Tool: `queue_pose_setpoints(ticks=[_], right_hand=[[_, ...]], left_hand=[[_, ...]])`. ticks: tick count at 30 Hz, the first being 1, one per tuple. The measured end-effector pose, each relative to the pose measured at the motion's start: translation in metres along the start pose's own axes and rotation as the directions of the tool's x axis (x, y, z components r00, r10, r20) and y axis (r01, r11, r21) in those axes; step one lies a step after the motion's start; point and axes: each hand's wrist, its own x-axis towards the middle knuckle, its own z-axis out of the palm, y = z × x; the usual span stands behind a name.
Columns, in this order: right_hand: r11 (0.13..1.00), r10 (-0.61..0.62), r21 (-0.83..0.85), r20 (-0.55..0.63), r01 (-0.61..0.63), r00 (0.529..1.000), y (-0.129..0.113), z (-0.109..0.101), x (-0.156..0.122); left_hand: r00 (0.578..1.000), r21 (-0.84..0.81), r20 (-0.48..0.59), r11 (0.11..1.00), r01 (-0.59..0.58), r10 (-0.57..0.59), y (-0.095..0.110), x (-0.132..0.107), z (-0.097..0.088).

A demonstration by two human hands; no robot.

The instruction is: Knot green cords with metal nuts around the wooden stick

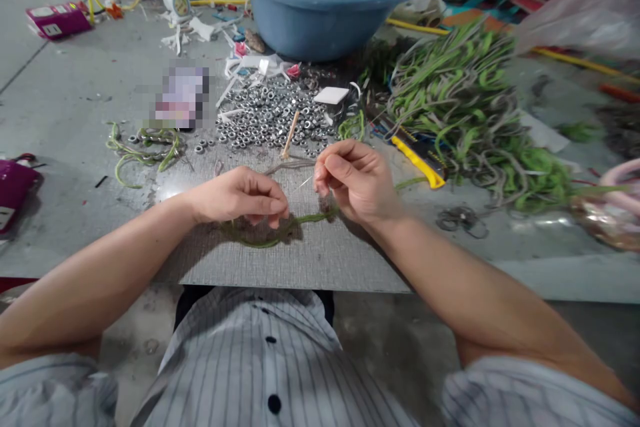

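Observation:
My right hand (357,180) is closed in a pinch around a thin, shiny needle (305,181) that points toward my left hand. My left hand (243,197) is also closed, thumb against fingers; what it holds is hidden. A green cord (260,243) lies on the table under and between both hands, curving below the left one. Just beyond the hands, a heap of small metal nuts (265,107) spreads out, with a thin wooden stick (291,135) standing at its near edge. To the left lies a looped green cord (173,153) with nuts by it.
A blue basin (310,20) stands behind the nuts. On the right are a pile of green and grey cords (465,93) and a yellow utility knife (420,163). A phone (181,99) and purple packets (59,20) lie left. The table edge (300,288) is close to my body.

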Motion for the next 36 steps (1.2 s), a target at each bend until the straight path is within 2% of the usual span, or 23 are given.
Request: queue_pose_setpoints(ticks=[3,5,11,16,18,21,23,26,31,36], right_hand=[[0.999,0.019,0.03,0.014,-0.02,1.0,0.0,-0.003,0.002],[0.998,0.026,0.053,0.0,-0.026,1.0,0.001,-0.006,0.003],[0.997,-0.068,0.021,-0.046,0.069,0.997,0.002,-0.005,0.004],[0.961,-0.185,-0.226,-0.107,0.157,0.977,0.005,-0.002,0.0],[0.923,-0.214,-0.338,-0.058,0.183,0.975,0.006,-0.001,-0.004],[0.853,-0.263,-0.438,0.108,0.283,0.959,0.005,0.002,-0.009],[0.81,-0.293,-0.459,0.223,0.365,0.93,0.004,0.004,-0.011],[0.766,-0.264,-0.496,0.338,0.409,0.903,0.002,0.006,-0.013],[0.733,-0.252,-0.523,0.386,0.436,0.887,0.003,0.005,-0.014],[0.706,-0.338,-0.549,0.294,0.448,0.894,0.003,0.006,-0.014]], left_hand=[[0.998,-0.102,0.06,0.995,0.006,0.001,0.0,-0.001,-0.004],[0.998,-0.15,0.043,0.988,-0.029,0.035,-0.001,-0.002,-0.007],[0.989,-0.218,-0.089,0.967,-0.134,0.117,-0.01,-0.005,-0.009],[0.944,-0.163,-0.284,0.962,-0.221,0.169,-0.016,0.0,-0.006],[0.915,-0.142,-0.357,0.958,-0.249,0.186,-0.017,0.002,-0.006],[0.881,-0.095,-0.425,0.958,-0.271,0.207,-0.018,0.004,-0.003],[0.883,-0.078,-0.421,0.961,-0.264,0.208,-0.017,0.005,0.001],[0.892,-0.03,-0.406,0.972,-0.234,0.202,-0.015,0.007,0.007],[0.897,0.206,-0.372,0.964,-0.169,0.237,-0.014,0.009,0.013],[0.879,0.331,-0.409,0.938,-0.105,0.243,-0.018,0.007,0.015]])
